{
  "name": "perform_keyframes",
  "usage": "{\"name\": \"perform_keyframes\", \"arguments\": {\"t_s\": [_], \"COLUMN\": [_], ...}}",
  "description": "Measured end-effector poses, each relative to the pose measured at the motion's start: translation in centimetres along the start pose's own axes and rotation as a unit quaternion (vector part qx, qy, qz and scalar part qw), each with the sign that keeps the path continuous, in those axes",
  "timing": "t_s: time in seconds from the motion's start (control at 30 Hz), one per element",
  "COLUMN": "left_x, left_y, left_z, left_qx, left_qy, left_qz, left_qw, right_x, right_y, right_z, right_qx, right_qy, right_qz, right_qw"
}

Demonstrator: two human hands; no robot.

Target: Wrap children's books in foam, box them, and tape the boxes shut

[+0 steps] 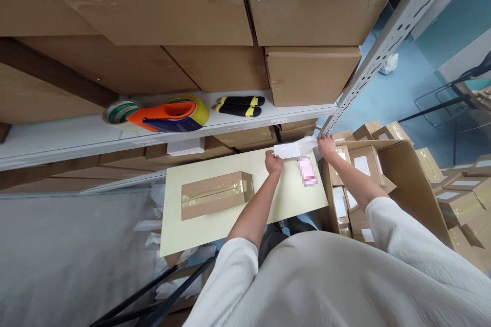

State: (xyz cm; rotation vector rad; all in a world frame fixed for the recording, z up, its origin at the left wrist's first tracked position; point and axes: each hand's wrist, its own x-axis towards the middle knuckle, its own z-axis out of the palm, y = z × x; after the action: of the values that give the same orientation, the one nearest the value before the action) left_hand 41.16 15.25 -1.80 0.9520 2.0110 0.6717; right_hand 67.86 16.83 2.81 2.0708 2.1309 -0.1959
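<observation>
Over the far right part of the pale yellow tabletop (230, 237), a strip of white paper (287, 150) stretches between my two hands. My left hand (273, 162) pinches the strip near its left end, fingers closed. Closed round the strip's crumpled right end is my right hand (327, 146), close to the shelf post. Just below the strip lies a pink and white item (307, 171), too blurred to name. A long cardboard box (215, 195) sealed with clear tape rests on the tabletop, left of my left hand.
A shelf (230, 121) above the table's far edge carries an orange tape dispenser (164, 114), a tape roll (118, 112), black-and-yellow cutters (240, 105) and large cartons (312, 76). On the right, an open carton (408, 184) holds several small labelled boxes (362, 163). More boxes lie beyond it.
</observation>
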Motion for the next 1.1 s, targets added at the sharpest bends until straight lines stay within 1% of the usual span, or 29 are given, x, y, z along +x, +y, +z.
{"name": "perform_keyframes", "arguments": {"t_s": [0.2, 0.4, 0.53, 0.73, 0.83, 0.9, 0.97, 1.03, 1.1], "left_x": [0.1, -0.2, -0.7, -1.1, -1.2, -1.4, -1.7, -1.9, -2.1], "left_y": [0.3, 0.4, 0.3, 0.4, 0.6, 0.5, 0.4, 0.3, 0.2], "left_z": [-1.6, -2.6, -3.3, -4.8, -5.3, -5.5, -5.8, -6.4, -7.1], "left_qx": [0.016, -0.031, -0.06, -0.087, -0.098, -0.105, -0.113, -0.123, -0.137], "left_qy": [0.025, 0.066, 0.059, 0.097, 0.086, 0.075, 0.067, 0.059, 0.053], "left_qz": [-0.005, 0.006, 0.016, 0.018, 0.02, 0.025, 0.031, 0.032, 0.028], "left_qw": [1.0, 0.997, 0.996, 0.991, 0.991, 0.991, 0.991, 0.99, 0.989], "right_x": [-0.3, -0.4, -0.7, -1.4, -1.9, -2.2, -2.5, -2.8, -2.9], "right_y": [0.1, -0.5, -1.0, -1.0, -1.6, -2.6, -4.1, -6.0, -8.2], "right_z": [-0.1, -0.6, -0.7, -0.7, -1.0, -1.3, -1.7, -2.0, -1.9], "right_qx": [0.06, 0.081, 0.055, -0.015, -0.021, -0.012, 0.009, 0.045, 0.105], "right_qy": [0.0, -0.007, -0.021, -0.037, -0.037, -0.022, -0.004, 0.005, -0.002], "right_qz": [0.034, 0.061, 0.064, 0.077, 0.084, 0.073, 0.039, -0.019, -0.091], "right_qw": [0.998, 0.995, 0.996, 0.996, 0.996, 0.997, 0.999, 0.999, 0.99]}}
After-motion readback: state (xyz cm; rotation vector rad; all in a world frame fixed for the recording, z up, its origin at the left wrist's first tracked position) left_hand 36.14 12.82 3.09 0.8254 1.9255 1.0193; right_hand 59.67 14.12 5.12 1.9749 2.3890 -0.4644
